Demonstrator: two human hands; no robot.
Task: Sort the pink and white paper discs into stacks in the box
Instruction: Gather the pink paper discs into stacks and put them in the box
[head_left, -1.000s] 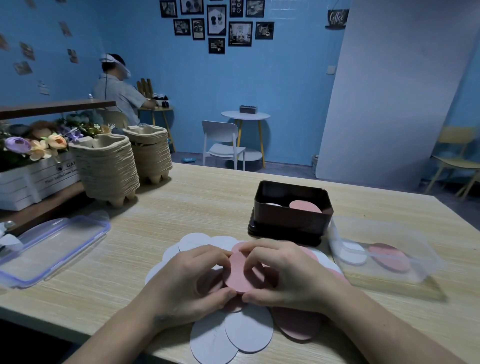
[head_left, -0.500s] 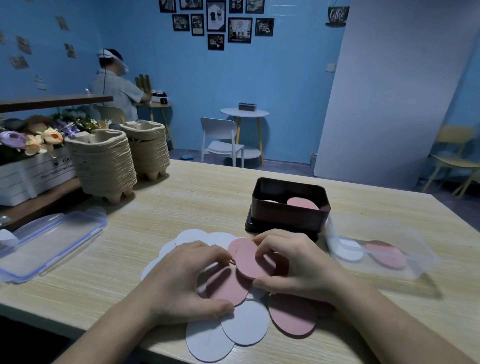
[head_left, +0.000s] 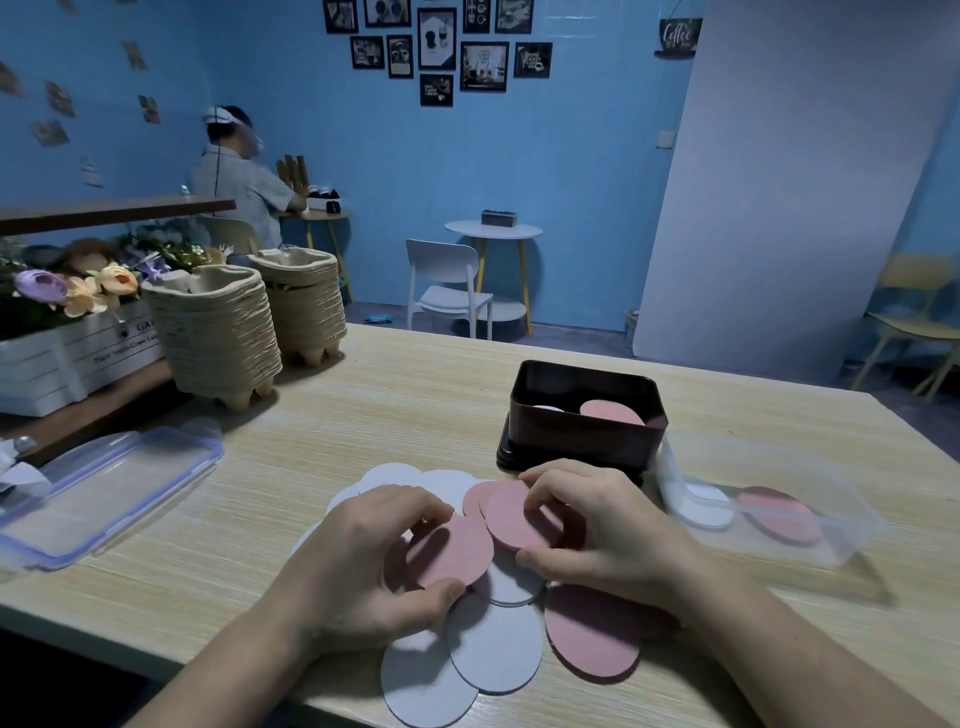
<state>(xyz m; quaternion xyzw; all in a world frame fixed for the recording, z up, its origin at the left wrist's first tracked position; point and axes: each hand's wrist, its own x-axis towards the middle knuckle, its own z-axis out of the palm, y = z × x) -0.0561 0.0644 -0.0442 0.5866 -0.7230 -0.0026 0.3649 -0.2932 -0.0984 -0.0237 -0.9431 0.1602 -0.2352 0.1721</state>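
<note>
Your hands have drawn apart: left hand (head_left: 363, 561) pinches one pink disc (head_left: 451, 552), right hand (head_left: 597, 525) another (head_left: 519, 517). Square both edges before reaching toward the box (head_left: 587, 415) at one o'clock.

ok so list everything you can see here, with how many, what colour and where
pink discs: several, loose pile, table front
white discs: several, same pile
dark box: one, behind pile, pink and white discs inside
clear container: one, right, pink and white discs inside
clear lid: one, blue-edged, left
pulp trays: two beige stacks, far left
flowers: one white crate, left shelf
left hand: holds pink disc
right hand: holds pink disc
</note>
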